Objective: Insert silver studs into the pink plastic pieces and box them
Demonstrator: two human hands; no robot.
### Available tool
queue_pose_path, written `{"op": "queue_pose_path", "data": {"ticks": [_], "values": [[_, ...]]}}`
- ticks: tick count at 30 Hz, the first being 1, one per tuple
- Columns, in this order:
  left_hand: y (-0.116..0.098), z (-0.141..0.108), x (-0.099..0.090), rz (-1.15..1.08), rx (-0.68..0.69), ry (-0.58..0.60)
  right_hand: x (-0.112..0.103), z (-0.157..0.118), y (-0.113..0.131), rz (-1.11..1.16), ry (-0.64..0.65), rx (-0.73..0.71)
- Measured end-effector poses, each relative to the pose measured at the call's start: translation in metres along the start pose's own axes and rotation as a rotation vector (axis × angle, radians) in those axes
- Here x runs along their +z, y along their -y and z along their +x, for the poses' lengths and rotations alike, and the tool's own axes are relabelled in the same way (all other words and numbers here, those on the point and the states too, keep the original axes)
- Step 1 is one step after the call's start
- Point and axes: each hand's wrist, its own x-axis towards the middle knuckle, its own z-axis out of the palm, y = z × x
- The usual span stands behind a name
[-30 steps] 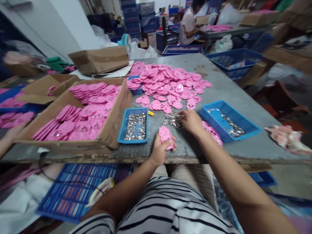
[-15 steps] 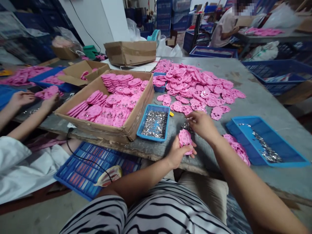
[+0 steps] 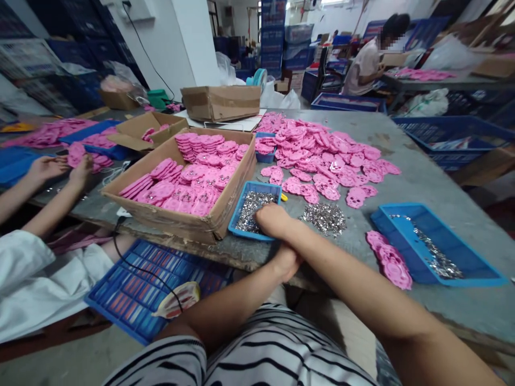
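Note:
My right hand (image 3: 272, 220) reaches into a small blue tray (image 3: 232, 228) of tiny shiny metal parts (image 3: 253, 202). Its fingers curl down into them, and what they pinch is hidden. Below my right wrist is my left hand (image 3: 287, 264), close to the table edge. The right forearm crosses over it, so its fingers and anything in them are covered. On the table just beyond my arm lies a loose heap of similar metal parts (image 3: 325, 218). A short row of pink skull-shaped pieces (image 3: 390, 261) rests to the right of my forearm.
A cardboard box (image 3: 217, 222) of stacked pink pieces stands left of the tray. Behind is a large pink pile (image 3: 322, 147). A bigger blue tray (image 3: 478, 268) is at right. A co-worker's hands (image 3: 78, 171) work at left; another person (image 3: 362, 67) sits at the back.
My right hand has moved left from the metal heap into the blue tray. The pink piece seen in my left hand before is now out of sight. The camera view has tilted up slightly.

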Motion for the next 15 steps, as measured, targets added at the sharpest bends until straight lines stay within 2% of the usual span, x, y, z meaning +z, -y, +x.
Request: {"op": "queue_pose_path", "data": {"ticks": [4,8,15], "values": [[-0.002,0.000,0.004,-0.144,-0.093,0.015,0.000,-0.003,-0.002,0.032,-0.021,0.050],[-0.005,0.000,0.006,-0.188,-0.135,0.056,0.000,-0.003,-0.001,0.078,-0.060,0.100],[-0.020,0.007,-0.011,-0.196,-0.146,0.063,-0.001,-0.009,-0.002,0.221,-0.207,0.135]]}}
